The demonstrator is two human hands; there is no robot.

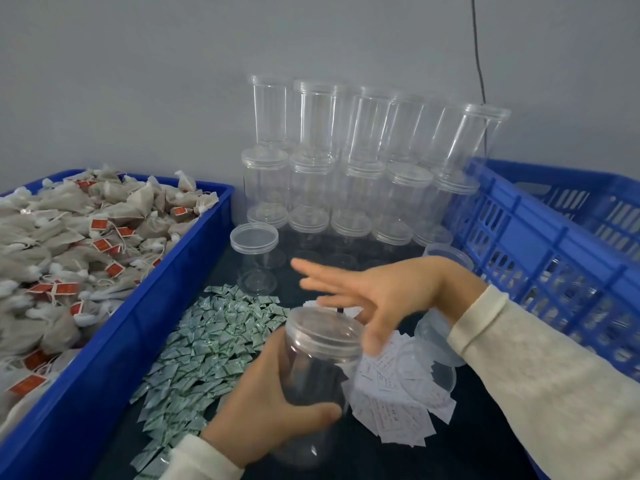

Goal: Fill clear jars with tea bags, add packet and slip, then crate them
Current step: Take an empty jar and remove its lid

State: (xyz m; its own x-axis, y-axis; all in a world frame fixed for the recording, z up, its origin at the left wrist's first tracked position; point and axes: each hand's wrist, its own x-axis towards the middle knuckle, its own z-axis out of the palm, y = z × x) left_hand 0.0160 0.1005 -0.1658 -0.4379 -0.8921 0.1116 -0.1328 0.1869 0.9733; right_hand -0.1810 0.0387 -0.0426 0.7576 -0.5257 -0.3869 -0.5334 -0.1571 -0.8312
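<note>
Beside green-printed packets (204,355), illegible slips (398,407)

A plain grey wall (138,81) fills the upper half of the view, matte and unmarked. A thin black cable (479,64) hangs down it on the right, running from the top edge and bending slightly on its way down. Below, the work surface is a dark tabletop (450,452), its bare part showing at the near edge toward the right.
</note>
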